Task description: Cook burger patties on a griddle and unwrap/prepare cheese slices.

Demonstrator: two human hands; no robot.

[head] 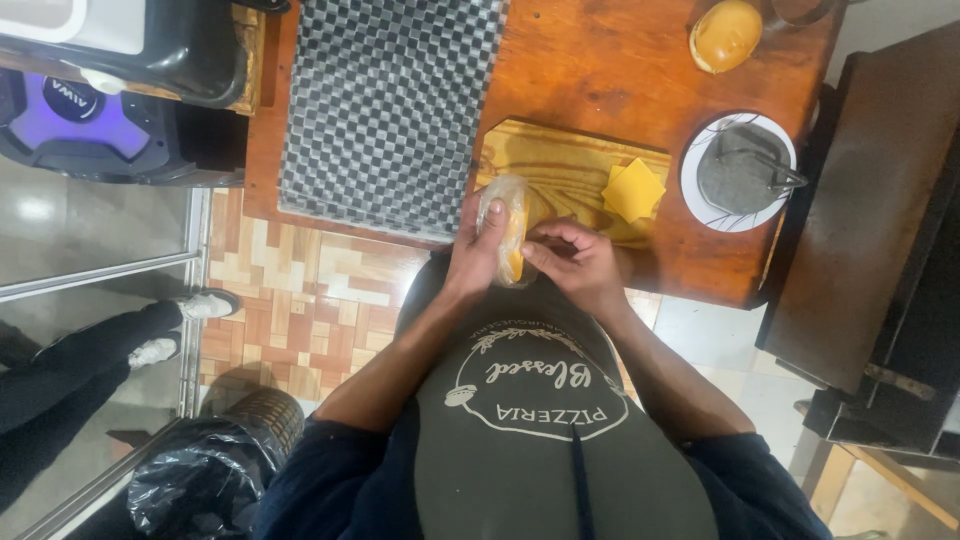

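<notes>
Gripping a clear plastic packet of sliced cheese (508,232), the left hand (473,255) is wrapping its fingers around the packet's left side, holding it upright just off the near edge of the wooden cutting board (560,170). The packet's long axis is running from twelve to six o'clock, its orange contents showing at the lower end. The right hand (575,262) is sitting at three o'clock from the packet, fingers curled and pinching at its lower right edge; whether it is actually grasping film or a slice is too small to tell. Both hands are touching the packet, the left carrying it.

On the board, at two o'clock from the packet, a few yellow cheese slices (633,190) are lying stacked. Farther at two o'clock a white plate (700,200) is carrying a grey metal press (745,170). At one o'clock a bread bun (726,35) is resting near the table's (620,60) far edge. At eleven o'clock a checkered mat (385,110) is covering the tabletop. Nothing is standing between packet and board.
</notes>
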